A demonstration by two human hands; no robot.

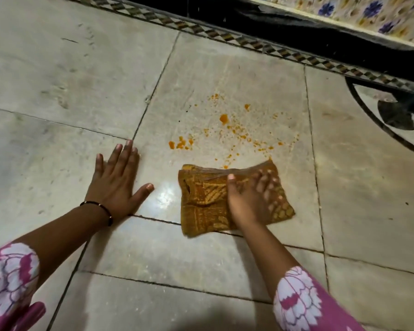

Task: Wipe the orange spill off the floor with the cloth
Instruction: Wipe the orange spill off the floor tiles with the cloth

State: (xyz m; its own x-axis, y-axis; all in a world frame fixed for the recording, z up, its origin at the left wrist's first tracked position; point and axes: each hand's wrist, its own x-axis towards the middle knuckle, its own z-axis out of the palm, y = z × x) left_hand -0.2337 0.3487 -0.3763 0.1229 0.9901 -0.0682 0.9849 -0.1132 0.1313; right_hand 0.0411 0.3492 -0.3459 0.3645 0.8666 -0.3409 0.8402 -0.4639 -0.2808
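Right hand (pixel 251 199) presses the cloth (pixel 208 206) flat; left hand (pixel 120 180) lies spread on the floor (pixel 58 68). Push firmly up-frame through the orange spill (pixel 225 130).

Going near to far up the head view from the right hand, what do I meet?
Right hand pressing on the cloth → cloth's far edge → orange spill scattered on the floor → patterned border strip → black band → floral tiles.
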